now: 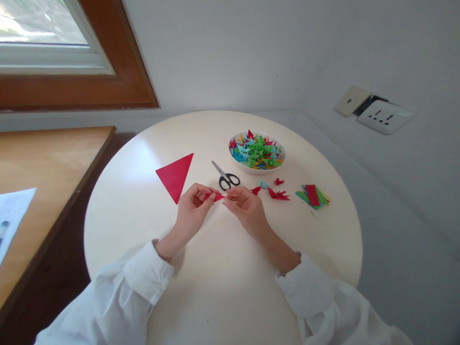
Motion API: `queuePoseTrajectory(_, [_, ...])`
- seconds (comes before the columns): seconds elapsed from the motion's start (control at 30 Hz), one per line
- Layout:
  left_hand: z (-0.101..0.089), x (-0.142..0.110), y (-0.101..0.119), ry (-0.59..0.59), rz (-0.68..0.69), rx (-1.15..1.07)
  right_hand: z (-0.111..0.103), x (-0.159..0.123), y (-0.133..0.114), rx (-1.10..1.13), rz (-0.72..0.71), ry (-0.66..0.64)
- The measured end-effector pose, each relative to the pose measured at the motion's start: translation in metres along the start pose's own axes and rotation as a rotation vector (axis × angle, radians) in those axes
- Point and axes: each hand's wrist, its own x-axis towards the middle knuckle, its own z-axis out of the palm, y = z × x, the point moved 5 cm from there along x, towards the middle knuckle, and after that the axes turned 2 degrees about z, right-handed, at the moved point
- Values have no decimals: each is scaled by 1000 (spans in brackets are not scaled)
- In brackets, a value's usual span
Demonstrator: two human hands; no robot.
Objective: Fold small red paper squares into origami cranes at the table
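Between thumb and fingers, my left hand pinches a small folded piece of red paper. My right hand is closed at the paper's pointed right tip, thumb and forefinger together on it. The fingers hide part of the fold. Just beyond the hands lie black-handled scissors, blades pointing away to the left. A larger red paper triangle rests flat to the left of them. Several small folded paper cranes, among them a red crane, lie right of my right hand.
A white bowl heaped with colourful paper cranes stands at the back of the round white table. Coloured paper strips are piled at the right. A wooden desk with a printed sheet adjoins on the left. Walls close in behind and right.
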Motion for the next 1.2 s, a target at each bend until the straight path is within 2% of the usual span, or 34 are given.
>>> queuePoseTrajectory(0.13, [5, -2, 2, -58, -34, -71, 7, -5, -5, -178, -84, 6])
queuePoseTrajectory(0.33, [11, -5, -4, -197, -82, 4, 3, -9, -21, -400, -329, 117])
queuePoseTrajectory(0.47, [13, -4, -11, -258, -56, 74, 3, -11, -27, -493, -432, 123])
queuePoseTrajectory(0.53, [11, -2, -11, -237, 5, 125, 4, -12, -29, -533, -468, 113])
queuePoseTrajectory(0.67, [3, 0, -2, -120, 130, 264, 6, -12, -27, -643, -543, 57])
queuePoseTrajectory(0.8, [4, -1, 2, -184, 129, 312, 9, -12, -26, -778, -629, 2])
queuePoseTrajectory(0.9, [3, -2, 4, -182, 161, 334, 12, -12, -25, -831, -636, -20])
queuePoseTrajectory(1.2, [-2, 1, 3, -135, 128, 321, 9, -11, -21, -731, -579, -12])
